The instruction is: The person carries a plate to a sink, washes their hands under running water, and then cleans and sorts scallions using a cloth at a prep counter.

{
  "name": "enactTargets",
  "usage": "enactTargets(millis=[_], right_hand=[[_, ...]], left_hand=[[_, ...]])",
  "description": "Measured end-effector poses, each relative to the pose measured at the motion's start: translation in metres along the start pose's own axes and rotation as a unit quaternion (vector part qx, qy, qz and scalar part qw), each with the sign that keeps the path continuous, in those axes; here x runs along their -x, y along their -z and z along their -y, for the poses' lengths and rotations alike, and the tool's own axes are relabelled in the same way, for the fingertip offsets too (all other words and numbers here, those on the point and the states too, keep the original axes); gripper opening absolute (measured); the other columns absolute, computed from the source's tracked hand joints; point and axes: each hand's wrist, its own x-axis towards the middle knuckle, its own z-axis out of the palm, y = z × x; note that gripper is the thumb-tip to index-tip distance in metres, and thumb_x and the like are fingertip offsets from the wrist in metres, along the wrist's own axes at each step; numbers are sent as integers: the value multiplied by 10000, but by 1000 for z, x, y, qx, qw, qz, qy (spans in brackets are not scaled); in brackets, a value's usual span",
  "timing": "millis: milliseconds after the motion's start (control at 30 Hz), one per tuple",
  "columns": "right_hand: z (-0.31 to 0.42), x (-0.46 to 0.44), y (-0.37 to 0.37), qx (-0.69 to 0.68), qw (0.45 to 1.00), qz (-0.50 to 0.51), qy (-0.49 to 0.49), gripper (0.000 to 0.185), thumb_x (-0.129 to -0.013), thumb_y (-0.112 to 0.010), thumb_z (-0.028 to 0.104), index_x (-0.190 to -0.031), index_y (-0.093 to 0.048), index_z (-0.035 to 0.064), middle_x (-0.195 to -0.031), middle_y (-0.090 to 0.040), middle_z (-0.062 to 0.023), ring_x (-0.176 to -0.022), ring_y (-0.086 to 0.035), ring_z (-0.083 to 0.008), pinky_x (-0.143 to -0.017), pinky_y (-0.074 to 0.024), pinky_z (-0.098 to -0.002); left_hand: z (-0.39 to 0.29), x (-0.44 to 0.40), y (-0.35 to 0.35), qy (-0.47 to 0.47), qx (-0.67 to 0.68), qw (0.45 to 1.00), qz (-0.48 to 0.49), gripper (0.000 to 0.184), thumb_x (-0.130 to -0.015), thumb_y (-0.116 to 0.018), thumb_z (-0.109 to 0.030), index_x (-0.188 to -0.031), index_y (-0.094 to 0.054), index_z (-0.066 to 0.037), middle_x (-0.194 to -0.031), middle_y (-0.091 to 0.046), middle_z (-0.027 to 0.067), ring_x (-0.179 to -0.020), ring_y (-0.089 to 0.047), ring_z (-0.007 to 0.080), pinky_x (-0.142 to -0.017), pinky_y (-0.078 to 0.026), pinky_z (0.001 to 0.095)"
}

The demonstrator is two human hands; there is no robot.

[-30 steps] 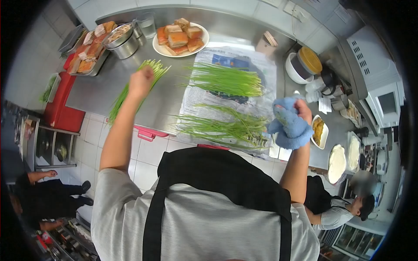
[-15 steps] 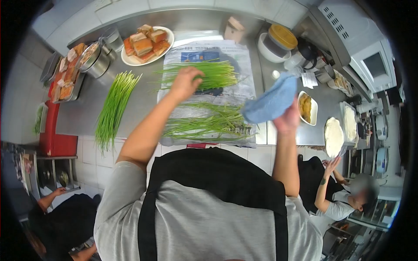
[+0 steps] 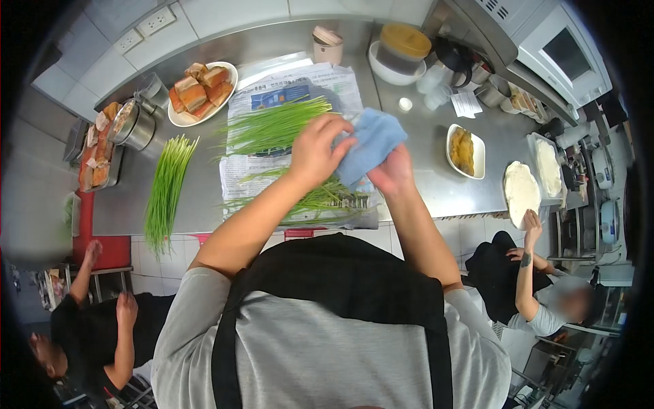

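A folded blue cloth [image 3: 371,144] hangs over the right part of the newspaper [image 3: 238,170], between my two hands. My right hand [image 3: 395,169] grips it from the lower right side. At its left edge, the fingers and thumb of my left hand [image 3: 319,151] close on the cloth. Under and beyond my left hand lies a bunch of green chives [image 3: 276,128] on the newspaper. Nearer to me, looser green stems [image 3: 300,208] are spread on the same paper, partly hidden by my left forearm. Another chive bunch [image 3: 170,187] rests on the steel counter to the left.
A plate of browned meat blocks [image 3: 201,90] stands at the back left, near metal pots [image 3: 138,129]. To the right are a white dish of yellow food [image 3: 463,151] and flattened dough [image 3: 522,194], which a co-worker's hand [image 3: 532,221] touches. Another person [image 3: 102,327] is at lower left.
My right hand has brought the cloth leftward over the newspaper. My left hand has moved right, from above the chives to the cloth's edge. The view has shifted slightly.
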Motion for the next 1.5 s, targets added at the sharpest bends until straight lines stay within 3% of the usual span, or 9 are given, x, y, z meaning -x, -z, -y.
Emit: enactTargets(millis=[167,300,400,500,700,1000,1200,1400,1500], right_hand=[[13,4,2,65,998,-22,1,365,-947,-367,291,-1188,-500,52,-1175,-553,-86,-1079,-530,-229,-928,-420,-375],[13,7,-8,153,987,-35,27,297,-929,-420,199,-1151,-535,38,-1099,-588,-76,-989,-566,-186,-846,-455,-327],[14,2,4,409,906,-54,98,238,-892,-461,99,-1080,-579,14,-1016,-617,-64,-896,-583,-141,-770,-467,-281],[35,1,4,457,887,-45,51,211,-864,-474,45,-1024,-600,-11,-964,-632,-56,-851,-584,-119,-737,-465,-253],[41,3,-22,411,908,85,11,211,-846,-516,68,-1021,-608,-3,-908,-630,-48,-795,-576,-122,-720,-463,-252],[70,6,-9,597,794,94,61,237,-795,-671,142,-997,-613,32,-739,-570,-1,-586,-512,-51,-491,-412,-203],[62,18,-13,467,871,24,150,162,-834,-625,162,-952,-604,53,-734,-558,2,-593,-526,-62,-493,-418,-196],[8,50,-8,160,984,60,-52,294,-903,-503,293,-1100,-514,75,-949,-578,-59,-812,-576,-141,-703,-483,-294],[-32,22,32,134,942,279,133,317,-893,-482,231,-1171,-479,79,-1123,-521,-59,-1028,-510,-185,-894,-422,-342]], left_hand=[[4,-26,1,159,166,972,58,153,-751,-692,-107,-854,-594,-52,-887,-618,95,-852,-599,237,-772,-467,325],[-8,-12,-8,20,-4,991,135,88,-852,-604,-110,-864,-547,-44,-849,-623,51,-830,-591,156,-774,-465,288],[-1,-4,-2,170,79,981,58,139,-858,-609,-145,-930,-524,-61,-841,-617,36,-813,-573,133,-776,-458,273],[11,-11,23,253,225,941,5,198,-847,-623,-136,-993,-505,-71,-831,-610,32,-786,-562,134,-771,-449,267],[-14,0,-12,210,141,965,75,170,-823,-657,-102,-934,-538,-52,-775,-592,-5,-712,-528,76,-699,-441,224],[-21,-4,31,242,62,968,31,176,-821,-653,-159,-908,-580,-25,-759,-623,45,-671,-536,82,-610,-439,241],[-62,-53,24,85,-114,989,41,139,-874,-577,-208,-984,-554,-127,-754,-594,86,-646,-573,211,-578,-443,282],[-126,-46,23,-272,-300,910,92,289,-696,-605,-165,-982,-583,-199,-671,-468,34,-590,-540,220,-508,-437,331],[-134,6,8,-343,-280,888,122,324,-674,-585,-201,-998,-583,-204,-709,-431,-5,-585,-493,161,-499,-394,291]])
